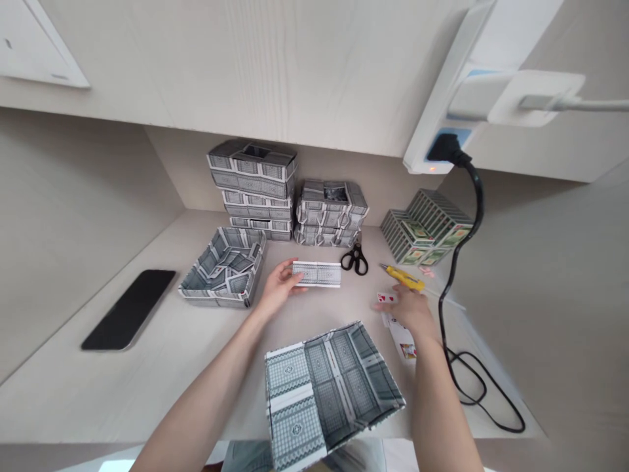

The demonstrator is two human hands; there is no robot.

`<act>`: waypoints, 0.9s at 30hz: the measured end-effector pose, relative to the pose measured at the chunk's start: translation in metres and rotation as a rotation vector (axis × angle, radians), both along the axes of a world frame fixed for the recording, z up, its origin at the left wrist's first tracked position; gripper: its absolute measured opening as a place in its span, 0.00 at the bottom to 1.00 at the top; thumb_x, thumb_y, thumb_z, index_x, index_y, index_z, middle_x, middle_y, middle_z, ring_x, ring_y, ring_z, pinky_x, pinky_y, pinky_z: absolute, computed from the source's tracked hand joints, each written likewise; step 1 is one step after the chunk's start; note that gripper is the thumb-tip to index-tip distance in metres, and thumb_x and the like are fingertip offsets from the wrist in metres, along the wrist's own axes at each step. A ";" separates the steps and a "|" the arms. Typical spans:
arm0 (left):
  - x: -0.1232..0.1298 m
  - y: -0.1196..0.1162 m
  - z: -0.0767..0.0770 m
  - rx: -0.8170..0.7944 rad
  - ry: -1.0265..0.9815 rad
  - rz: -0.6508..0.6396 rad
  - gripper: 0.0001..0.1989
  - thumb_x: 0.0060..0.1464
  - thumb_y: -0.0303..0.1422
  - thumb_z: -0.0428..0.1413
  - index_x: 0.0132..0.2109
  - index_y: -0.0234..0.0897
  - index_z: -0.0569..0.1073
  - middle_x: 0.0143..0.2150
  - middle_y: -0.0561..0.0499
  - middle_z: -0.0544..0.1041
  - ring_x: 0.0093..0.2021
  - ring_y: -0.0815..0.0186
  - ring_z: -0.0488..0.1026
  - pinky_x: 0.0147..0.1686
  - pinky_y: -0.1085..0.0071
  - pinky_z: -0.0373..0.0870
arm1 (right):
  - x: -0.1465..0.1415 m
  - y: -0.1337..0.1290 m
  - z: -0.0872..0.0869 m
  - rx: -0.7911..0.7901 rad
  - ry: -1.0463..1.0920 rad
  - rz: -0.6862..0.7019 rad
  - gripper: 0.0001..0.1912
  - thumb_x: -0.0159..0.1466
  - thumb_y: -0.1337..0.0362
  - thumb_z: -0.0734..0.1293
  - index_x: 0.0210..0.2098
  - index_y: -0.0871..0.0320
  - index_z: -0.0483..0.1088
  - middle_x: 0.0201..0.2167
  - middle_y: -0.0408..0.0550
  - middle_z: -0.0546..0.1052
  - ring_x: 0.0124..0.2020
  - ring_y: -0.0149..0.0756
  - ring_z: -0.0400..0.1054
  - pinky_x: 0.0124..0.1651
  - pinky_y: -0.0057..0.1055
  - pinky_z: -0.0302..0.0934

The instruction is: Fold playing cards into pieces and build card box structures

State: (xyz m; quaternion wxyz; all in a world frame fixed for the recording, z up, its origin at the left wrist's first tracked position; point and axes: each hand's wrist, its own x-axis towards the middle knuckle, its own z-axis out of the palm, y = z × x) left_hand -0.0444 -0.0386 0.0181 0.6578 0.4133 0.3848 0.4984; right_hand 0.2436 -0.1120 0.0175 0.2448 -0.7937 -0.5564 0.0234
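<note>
My left hand (pixel 281 286) pinches a strip of joined playing cards (pixel 318 274), patterned backs up, above the middle of the desk. On the right, my right hand (pixel 411 313) is bent over loose playing cards (pixel 405 342), its thumb and fingers around a red heart card (pixel 386 297); the fingertips are partly blurred. Just beyond that hand lies a yellow glue gun (pixel 405 277). Closest to me, between my forearms, is an open box made of playing cards (pixel 339 380), tilted at the desk edge. Black-handled scissors (pixel 354 260) lie right of the strip.
A card tray (pixel 216 298) with loose pieces stands left, near a black phone (pixel 128 309). Stacked card boxes (pixel 258 190) and a shorter stack (pixel 330 213) line the back. Green-striped card packs (pixel 427 223) fill the right corner. A black cable (pixel 459 246) hangs from a power strip (pixel 437 121).
</note>
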 end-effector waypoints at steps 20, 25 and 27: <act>0.000 0.004 -0.008 -0.076 -0.057 -0.007 0.11 0.44 0.30 0.59 0.36 0.30 0.69 0.34 0.48 0.75 0.32 0.70 0.73 0.32 0.73 0.74 | -0.031 0.009 -0.009 -0.166 0.075 0.172 0.17 0.41 0.56 0.71 0.27 0.59 0.71 0.24 0.44 0.68 0.25 0.34 0.64 0.28 0.28 0.55; 0.002 0.003 -0.008 -0.121 -0.108 0.002 0.08 0.44 0.29 0.58 0.33 0.31 0.67 0.31 0.50 0.74 0.31 0.70 0.73 0.35 0.68 0.74 | -0.026 0.016 -0.006 -0.040 0.207 0.150 0.17 0.45 0.50 0.68 0.21 0.59 0.69 0.18 0.43 0.67 0.20 0.32 0.61 0.24 0.28 0.53; 0.003 0.003 -0.007 -0.140 -0.127 0.008 0.08 0.45 0.28 0.57 0.33 0.32 0.66 0.31 0.50 0.74 0.31 0.70 0.73 0.37 0.66 0.74 | -0.025 0.019 -0.001 0.046 0.341 0.098 0.19 0.46 0.49 0.67 0.22 0.60 0.69 0.17 0.43 0.67 0.19 0.32 0.61 0.22 0.28 0.53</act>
